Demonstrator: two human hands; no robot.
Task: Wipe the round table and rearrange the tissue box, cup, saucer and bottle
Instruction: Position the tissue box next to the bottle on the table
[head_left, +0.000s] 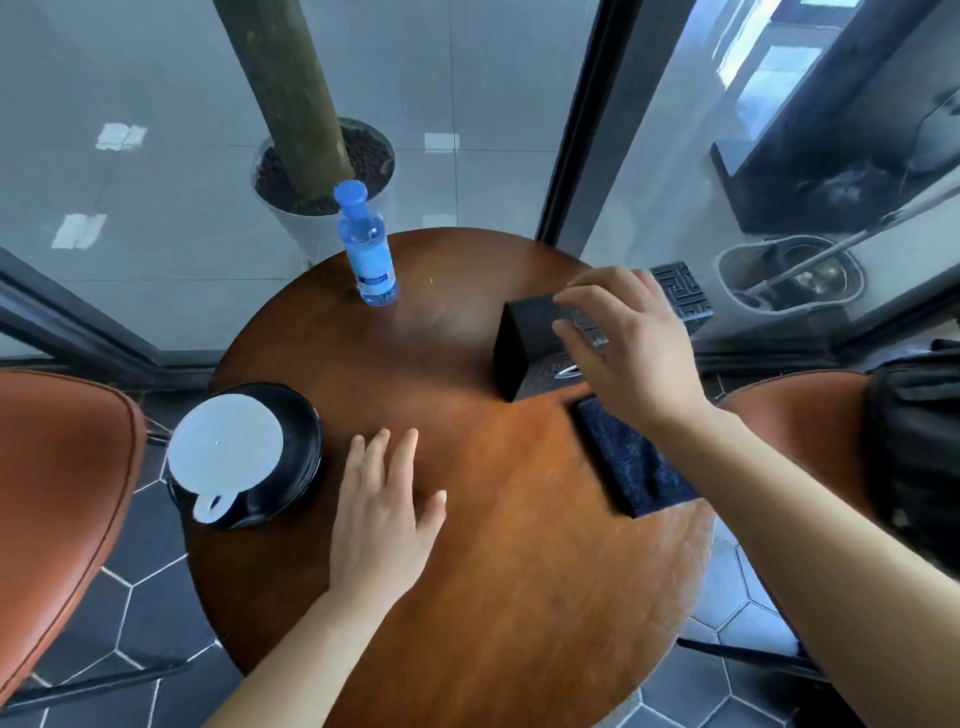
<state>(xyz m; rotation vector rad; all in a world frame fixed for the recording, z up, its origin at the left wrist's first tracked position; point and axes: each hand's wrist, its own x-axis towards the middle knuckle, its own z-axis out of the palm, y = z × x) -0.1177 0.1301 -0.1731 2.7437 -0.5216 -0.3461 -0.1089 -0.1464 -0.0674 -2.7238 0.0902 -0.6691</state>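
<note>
A round brown wooden table (467, 571) fills the middle of the view. At its far edge stands a blue water bottle (366, 249), upright. On the table's left edge sits a black saucer (296, 441) that carries a white cup (226, 449). A black tissue box (524, 343) is at the right rear. My right hand (628, 343) hovers over its top with fingers spread and curved; whether it grips the box is unclear. A dark blue cloth (631, 462) lies folded on the table under my right wrist. My left hand (384, 514) rests flat and open on the tabletop.
Orange-brown chairs stand at the left (57, 493) and right (800, 426); a dark bag (914, 457) lies on the right one. Glass walls with dark frames lie behind the table, with a white planter (317, 192) holding a trunk and a mop bucket (789, 270) outside.
</note>
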